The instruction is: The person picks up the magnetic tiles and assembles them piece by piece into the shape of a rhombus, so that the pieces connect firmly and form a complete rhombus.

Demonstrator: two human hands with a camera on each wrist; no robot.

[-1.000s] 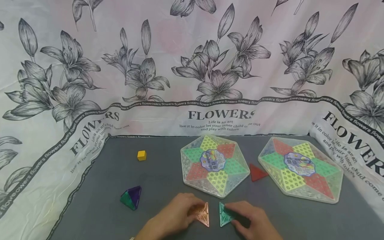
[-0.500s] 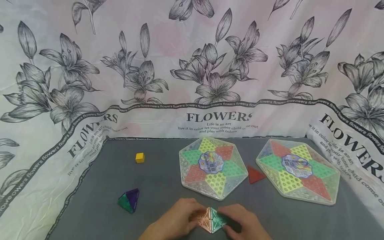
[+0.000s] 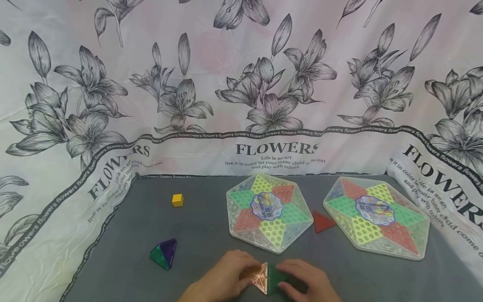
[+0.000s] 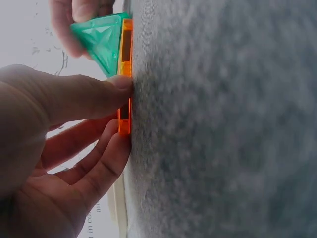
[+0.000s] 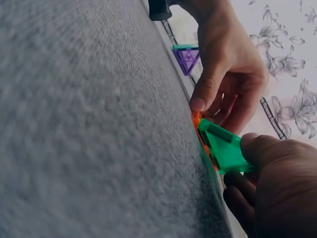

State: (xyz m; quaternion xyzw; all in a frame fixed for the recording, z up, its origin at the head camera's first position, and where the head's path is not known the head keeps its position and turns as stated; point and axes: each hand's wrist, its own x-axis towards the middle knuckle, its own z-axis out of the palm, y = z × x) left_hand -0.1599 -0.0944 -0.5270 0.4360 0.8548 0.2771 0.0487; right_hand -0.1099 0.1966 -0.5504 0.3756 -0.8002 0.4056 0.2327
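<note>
Centrally, an orange tile lies flat on the worktop, pinched by the left hand; the right hand pinches a tilted green tile against it. Beyond: two game boards, red triangle between. Leftward: pyramid, yellow block.

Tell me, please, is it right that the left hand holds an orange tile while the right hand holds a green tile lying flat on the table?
Not quite: the green tile in the right hand is tilted up, as the right wrist view shows; the left hand does hold an orange tile.
</note>
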